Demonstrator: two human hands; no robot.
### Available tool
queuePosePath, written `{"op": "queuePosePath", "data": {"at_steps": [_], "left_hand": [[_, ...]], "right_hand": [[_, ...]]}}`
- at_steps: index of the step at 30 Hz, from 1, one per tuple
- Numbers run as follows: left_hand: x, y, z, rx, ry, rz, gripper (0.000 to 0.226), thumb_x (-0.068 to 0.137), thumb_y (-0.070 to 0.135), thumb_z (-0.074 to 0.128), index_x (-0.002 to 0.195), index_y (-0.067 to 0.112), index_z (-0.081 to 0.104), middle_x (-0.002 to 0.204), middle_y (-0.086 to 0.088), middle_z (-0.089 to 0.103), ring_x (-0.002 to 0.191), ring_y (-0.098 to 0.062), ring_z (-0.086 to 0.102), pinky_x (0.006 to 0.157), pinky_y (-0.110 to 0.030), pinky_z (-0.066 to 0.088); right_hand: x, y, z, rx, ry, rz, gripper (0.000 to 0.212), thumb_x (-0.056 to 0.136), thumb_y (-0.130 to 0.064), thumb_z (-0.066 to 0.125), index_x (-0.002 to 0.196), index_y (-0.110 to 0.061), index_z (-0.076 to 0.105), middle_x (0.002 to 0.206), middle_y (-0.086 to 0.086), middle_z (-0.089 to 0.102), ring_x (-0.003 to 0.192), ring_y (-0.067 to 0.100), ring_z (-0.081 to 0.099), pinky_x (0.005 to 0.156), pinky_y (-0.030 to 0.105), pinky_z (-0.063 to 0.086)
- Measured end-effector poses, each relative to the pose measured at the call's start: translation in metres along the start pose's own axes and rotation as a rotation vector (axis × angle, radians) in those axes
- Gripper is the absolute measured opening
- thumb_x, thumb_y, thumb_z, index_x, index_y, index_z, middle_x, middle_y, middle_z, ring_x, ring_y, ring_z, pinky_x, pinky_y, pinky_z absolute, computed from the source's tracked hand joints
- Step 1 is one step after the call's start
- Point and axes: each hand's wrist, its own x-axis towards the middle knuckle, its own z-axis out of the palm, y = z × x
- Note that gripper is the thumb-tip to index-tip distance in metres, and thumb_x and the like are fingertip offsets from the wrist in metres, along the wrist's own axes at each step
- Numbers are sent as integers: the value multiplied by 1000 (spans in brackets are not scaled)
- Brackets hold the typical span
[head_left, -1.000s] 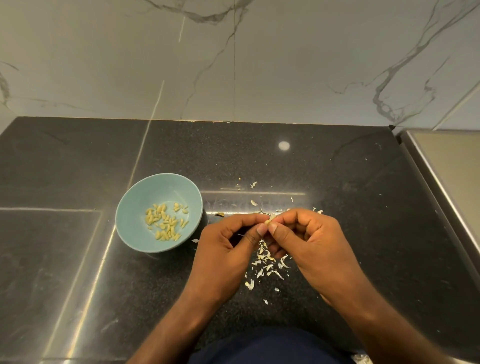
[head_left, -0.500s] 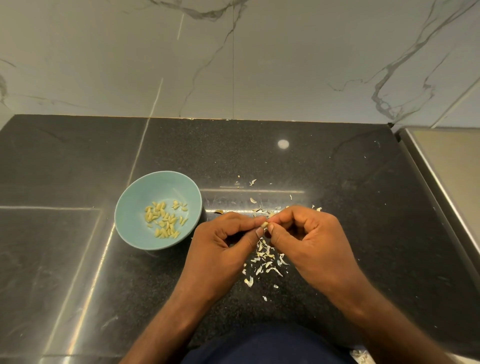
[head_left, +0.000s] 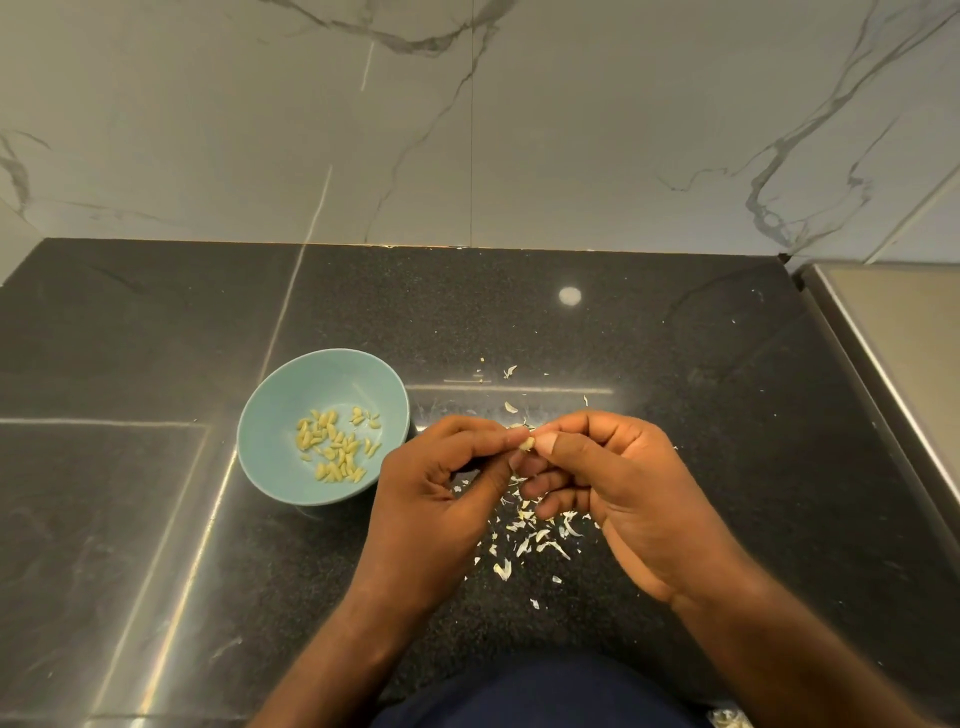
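Flanking the fingers (head_left: 480, 435): bowl (head_left: 283, 402), husk scraps (head_left: 541, 535).

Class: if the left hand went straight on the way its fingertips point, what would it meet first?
The left hand pinches the seed; straight beyond it comes the right hand, pinching the seed's other side.

I see a black speckled bench (head_left: 156, 571) carrying a teal bowl (head_left: 311, 384) at left, with pale husk scraps (head_left: 503, 570) scattered beside it.
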Motion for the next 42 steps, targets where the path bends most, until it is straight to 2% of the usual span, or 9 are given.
{"op": "queuePosePath", "data": {"at_steps": [7, 11, 14, 17, 22, 26, 31, 37, 42], "left_hand": [[5, -1, -5, 123, -65, 53, 22, 84, 19, 73, 105, 26, 74, 95, 14, 73, 92, -5, 70, 80, -16, 54], [4, -2, -3, 145, -18, 80, 24, 81, 9, 73, 101, 23, 75, 94, 16, 73, 89, -2, 70, 78, -14, 54], [2, -3, -2, 197, 23, 146, 29, 81, 0, 71, 102, 20, 75, 94, 15, 72, 89, 2, 69, 78, -11, 52], [1, -2, -1, 242, 49, 197, 32, 80, -4, 69, 102, 19, 74, 95, 14, 70, 90, 4, 67, 78, -8, 50], [3, -1, -2, 217, 39, 184, 28, 81, -3, 70, 98, 17, 76, 93, 16, 70, 88, 3, 67, 77, -10, 50], [2, 1, -5, 218, 17, 180, 25, 81, -2, 69, 98, 16, 77, 92, 13, 71, 87, 2, 67, 77, -11, 51], [3, 1, -7, 200, -24, 182, 16, 86, 14, 65, 98, 17, 76, 92, 12, 71, 87, 1, 68, 77, -12, 51], [2, 1, -4, 209, -25, 190, 24, 81, -3, 69, 96, 14, 77, 93, 13, 70, 88, 4, 67, 78, -9, 50], [-1, 5, 5, 135, 46, 109, 23, 84, 2, 73, 100, 18, 74, 93, 15, 71, 89, -1, 68, 78, -12, 51]], "right_hand": [[-1, -3, -6, -13, -15, 36, 17, 79, -10, 68, 91, 2, 72, 85, 17, 76, 69, 19, 70, 57, 24, 57], [0, -5, -6, -53, -11, 56, 10, 88, 1, 64, 94, 5, 71, 87, 19, 76, 73, 22, 72, 61, 25, 59], [2, -7, -5, -63, -19, 104, 10, 89, -3, 64, 93, 4, 71, 89, 20, 76, 80, 29, 75, 66, 29, 60], [2, -9, -5, -43, -49, 133, 15, 85, -9, 67, 91, 4, 71, 90, 22, 75, 81, 32, 74, 65, 31, 60], [2, -15, -5, -25, -119, 130, 19, 77, -14, 68, 88, 1, 73, 92, 22, 75, 83, 32, 74, 64, 30, 59], [2, -16, -8, -49, -150, 104, 24, 80, -12, 67, 94, 7, 70, 92, 21, 75, 81, 30, 74, 63, 29, 60], [3, -14, -10, -106, -139, 76, 24, 78, -14, 69, 92, 6, 71, 84, 18, 75, 75, 28, 73, 61, 27, 59], [2, -8, -9, -96, -105, 58, 22, 74, -15, 70, 86, 4, 71, 73, 17, 71, 64, 24, 70, 56, 25, 57], [0, -3, -4, -26, -42, -16, 19, 73, -19, 69, 81, -1, 71, 74, 14, 71, 60, 19, 66, 51, 24, 54]]}}
